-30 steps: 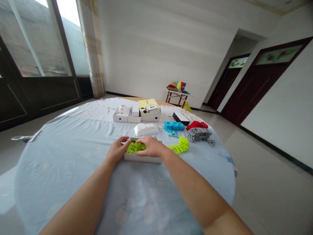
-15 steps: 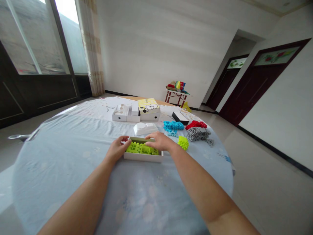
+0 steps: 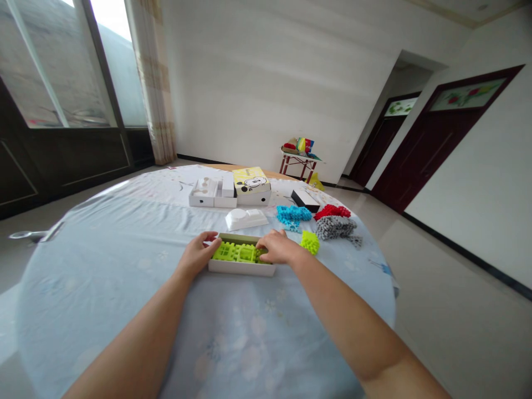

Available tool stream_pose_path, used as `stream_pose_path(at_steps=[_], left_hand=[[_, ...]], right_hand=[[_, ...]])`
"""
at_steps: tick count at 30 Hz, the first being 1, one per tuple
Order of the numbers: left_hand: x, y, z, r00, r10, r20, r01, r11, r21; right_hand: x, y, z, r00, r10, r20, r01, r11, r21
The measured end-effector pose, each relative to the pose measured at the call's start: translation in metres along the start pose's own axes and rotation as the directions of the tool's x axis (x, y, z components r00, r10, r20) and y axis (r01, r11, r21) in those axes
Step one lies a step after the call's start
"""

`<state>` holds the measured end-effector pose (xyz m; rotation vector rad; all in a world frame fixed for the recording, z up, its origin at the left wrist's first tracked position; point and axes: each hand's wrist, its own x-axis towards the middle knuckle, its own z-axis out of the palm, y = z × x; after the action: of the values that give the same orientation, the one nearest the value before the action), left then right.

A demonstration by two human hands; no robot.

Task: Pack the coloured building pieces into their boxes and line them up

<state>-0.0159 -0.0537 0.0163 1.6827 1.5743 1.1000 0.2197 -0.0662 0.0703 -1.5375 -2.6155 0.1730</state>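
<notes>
A shallow white box [image 3: 241,268] stands on the table in front of me, with lime-green interlocking building blocks [image 3: 236,252] lying in it. My left hand [image 3: 196,256] grips the box's left end, its thumb over the edge and its other fingers behind. At the right end, my right hand [image 3: 277,247] reaches in with curled fingers closed on the green blocks; the fingertips are partly hidden. Just right of that hand sits a small lime-green cluster of blocks [image 3: 310,243], outside the box.
Blue blocks [image 3: 293,215], red blocks [image 3: 333,211] and grey blocks [image 3: 336,228] lie in heaps on the right. Behind the box are a white moulded tray [image 3: 246,219], a yellow cartoon box [image 3: 251,185], an open white box [image 3: 202,200] and a black-and-white box [image 3: 305,200].
My right hand has moved a little right and lower, from above the blocks into the box's right end. My left hand keeps its place on the box.
</notes>
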Motion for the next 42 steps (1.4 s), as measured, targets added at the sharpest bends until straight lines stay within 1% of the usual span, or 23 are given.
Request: stream_pose_path(at_steps=[2,5,7,9,10,11,13,15,16,17,18,19,20,22,27,29,33,39,42], left_hand=[[0.0,0.0,0.0,1.0,-0.003,0.001,0.003,1.0,0.004],[0.001,-0.002,0.0,1.0,-0.006,0.003,0.006,1.0,0.003],[0.003,-0.003,0.001,1.0,-0.001,-0.008,0.001,1.0,0.008],[0.004,-0.004,0.0,1.0,0.001,-0.026,0.0,1.0,0.014],[0.004,-0.004,0.0,0.999,0.001,-0.039,0.0,1.0,0.015],[0.004,-0.004,0.0,0.999,-0.003,-0.052,0.004,1.0,0.013],[0.005,-0.003,-0.001,0.996,-0.021,-0.083,0.021,1.0,-0.004],[0.005,-0.001,-0.002,0.992,-0.042,-0.118,0.038,0.999,-0.037],[0.005,-0.001,-0.002,0.99,-0.05,-0.134,0.043,0.998,-0.055],[0.005,-0.001,-0.002,0.988,-0.055,-0.146,0.045,0.997,-0.07],[0.006,-0.001,-0.002,0.986,-0.056,-0.156,0.044,0.996,-0.079],[0.006,-0.002,-0.002,0.985,-0.057,-0.16,0.044,0.996,-0.082],[0.006,-0.002,-0.002,0.985,-0.059,-0.161,0.047,0.996,-0.08],[0.006,-0.003,-0.002,0.985,-0.062,-0.159,0.051,0.996,-0.068],[0.003,0.0,-0.002,0.985,-0.078,-0.153,0.071,0.996,-0.048],[0.003,0.001,-0.002,0.985,-0.081,-0.15,0.075,0.996,-0.045],[0.002,0.002,-0.002,0.985,-0.076,-0.152,0.071,0.997,-0.041],[0.002,0.0,-0.001,0.986,-0.07,-0.151,0.06,0.996,-0.067],[0.002,-0.001,-0.001,0.985,-0.068,-0.156,0.056,0.995,-0.082]], right_hand=[[-0.003,0.001,-0.004,1.0,-0.014,-0.012,0.014,1.0,-0.019],[-0.012,0.01,-0.015,0.994,-0.003,-0.111,0.007,0.999,0.039],[-0.021,0.025,-0.021,0.976,0.065,-0.209,-0.042,0.993,0.112],[-0.031,0.046,-0.023,0.938,0.165,-0.304,-0.118,0.979,0.166],[-0.037,0.059,-0.022,0.91,0.219,-0.351,-0.163,0.97,0.183],[-0.042,0.071,-0.02,0.873,0.28,-0.399,-0.217,0.956,0.196],[-0.052,0.096,-0.011,0.78,0.394,-0.486,-0.325,0.919,0.224],[-0.06,0.116,0.001,0.68,0.511,-0.526,-0.439,0.858,0.266],[-0.063,0.123,0.008,0.637,0.555,-0.534,-0.482,0.828,0.285],[-0.065,0.128,0.014,0.604,0.592,-0.534,-0.519,0.8,0.3],[-0.066,0.131,0.02,0.58,0.62,-0.529,-0.549,0.777,0.31],[-0.066,0.133,0.026,0.568,0.64,-0.517,-0.572,0.759,0.311],[-0.065,0.133,0.03,0.567,0.654,-0.5,-0.591,0.747,0.306],[-0.063,0.132,0.035,0.586,0.664,-0.464,-0.613,0.738,0.282],[-0.057,0.132,0.04,0.684,0.603,-0.411,-0.571,0.793,0.213],[-0.057,0.134,0.041,0.706,0.589,-0.394,-0.556,0.805,0.205],[-0.06,0.137,0.042,0.71,0.592,-0.381,-0.558,0.803,0.207],[-0.066,0.135,0.041,0.7,0.61,-0.371,-0.575,0.79,0.212],[-0.068,0.134,0.04,0.706,0.608,-0.363,-0.574,0.792,0.207]])
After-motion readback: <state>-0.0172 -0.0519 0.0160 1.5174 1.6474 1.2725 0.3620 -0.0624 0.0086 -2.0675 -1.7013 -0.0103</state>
